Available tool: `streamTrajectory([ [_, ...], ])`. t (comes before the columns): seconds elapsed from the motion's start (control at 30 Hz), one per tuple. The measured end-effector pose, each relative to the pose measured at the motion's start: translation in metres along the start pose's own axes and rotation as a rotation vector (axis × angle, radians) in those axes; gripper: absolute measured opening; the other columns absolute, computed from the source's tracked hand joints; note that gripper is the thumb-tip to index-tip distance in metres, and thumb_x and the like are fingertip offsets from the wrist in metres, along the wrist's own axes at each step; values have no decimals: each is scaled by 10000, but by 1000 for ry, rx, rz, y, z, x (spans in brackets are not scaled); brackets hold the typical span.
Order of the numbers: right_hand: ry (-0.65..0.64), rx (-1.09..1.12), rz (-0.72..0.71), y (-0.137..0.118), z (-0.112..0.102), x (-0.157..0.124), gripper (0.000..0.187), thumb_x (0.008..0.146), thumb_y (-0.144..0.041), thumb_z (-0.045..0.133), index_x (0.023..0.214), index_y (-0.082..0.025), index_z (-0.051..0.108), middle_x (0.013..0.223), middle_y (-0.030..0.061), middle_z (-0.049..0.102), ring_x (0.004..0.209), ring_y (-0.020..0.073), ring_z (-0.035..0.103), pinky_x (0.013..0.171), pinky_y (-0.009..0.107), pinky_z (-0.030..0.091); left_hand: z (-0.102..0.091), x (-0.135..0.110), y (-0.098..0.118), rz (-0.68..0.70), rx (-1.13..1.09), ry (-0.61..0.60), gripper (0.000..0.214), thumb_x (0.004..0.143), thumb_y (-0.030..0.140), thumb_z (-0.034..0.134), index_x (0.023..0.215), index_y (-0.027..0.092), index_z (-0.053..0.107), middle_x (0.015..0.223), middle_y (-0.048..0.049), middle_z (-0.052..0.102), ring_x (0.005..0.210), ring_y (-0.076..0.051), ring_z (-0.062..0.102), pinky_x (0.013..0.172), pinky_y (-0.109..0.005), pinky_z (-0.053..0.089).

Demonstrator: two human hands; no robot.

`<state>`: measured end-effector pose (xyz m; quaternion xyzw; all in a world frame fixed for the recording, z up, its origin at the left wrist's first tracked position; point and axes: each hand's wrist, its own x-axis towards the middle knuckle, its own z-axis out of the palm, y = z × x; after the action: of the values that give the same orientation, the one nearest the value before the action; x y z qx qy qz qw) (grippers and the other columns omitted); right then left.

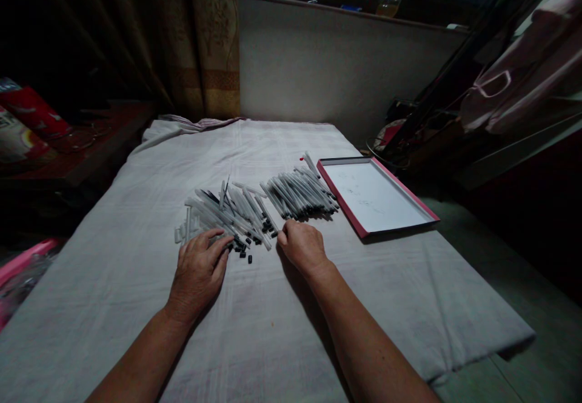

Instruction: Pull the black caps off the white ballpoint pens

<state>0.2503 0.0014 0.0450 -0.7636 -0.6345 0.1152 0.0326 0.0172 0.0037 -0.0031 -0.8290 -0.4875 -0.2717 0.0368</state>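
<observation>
My left hand (200, 266) rests at the near left edge of a loose pile of clear pen barrels (245, 206). Its fingers lie apart over the barrels, and some fingertips are hidden. Small black pen caps (250, 259) are scattered on the cloth just right of it. My right hand (302, 244) is closed, with its knuckles up, at the right end of this pile. One barrel's end meets its fingertips; whatever they pinch is hidden. Beyond it lies a neater stack of pen barrels (297, 194) with dark ends, side by side.
A shallow red-edged box lid (382, 197) with a white inside lies right of the stack. A pale cloth (254, 342) covers the table. At left are a side table (113, 124) with red packages and a pink basket (27, 260). A curtain and wall stand behind.
</observation>
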Motion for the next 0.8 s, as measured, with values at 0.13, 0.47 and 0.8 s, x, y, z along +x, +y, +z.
streamTrajectory([
  [0.13,0,19,-29,1,0,-3,248,913,-362,572,1035,-183,692,998,125,772,957,278,721,757,326,469,0,1,0,6,-5,8,297,959,280,464,1135,243,700,1182,-106,674,1101,-271,619,918,-430,477],
  [0.47,192,292,25,9,2,4,250,955,-282,487,1033,-173,698,935,111,764,853,233,705,749,304,455,-2,0,0,36,5,63,317,972,279,476,1251,227,617,1227,-122,651,1131,-283,617,947,-443,474],
  [0.8,-169,1088,-342,9,6,-2,148,835,-294,586,793,-175,663,666,-3,683,580,118,592,585,226,455,-13,2,9,15,42,234,452,945,266,574,1389,297,500,1567,-168,358,1434,-367,396,1107,-549,362],
])
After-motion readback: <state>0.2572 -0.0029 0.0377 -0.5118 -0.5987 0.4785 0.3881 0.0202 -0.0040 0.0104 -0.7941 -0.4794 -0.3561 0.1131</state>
